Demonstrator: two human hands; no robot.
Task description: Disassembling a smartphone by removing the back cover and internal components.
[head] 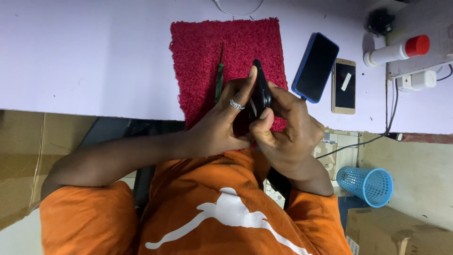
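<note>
Both my hands hold a black phone (260,87) edge-on above the near end of a red fuzzy mat (203,47). My left hand (222,120), a ring on one finger, grips the phone's left side, with a fingertip near its top. My right hand (288,127) clasps the right side, thumb pressed at the phone's lower edge. A green-handled screwdriver (219,78) lies on the mat just left of my left fingers.
On the white table (94,56) right of the mat lie a phone in a blue case (315,67) and a gold phone (344,86). A white bottle with a red cap (396,50), a white plug (416,80) and cables sit at far right. A blue basket (365,184) and cardboard boxes (396,233) stand below.
</note>
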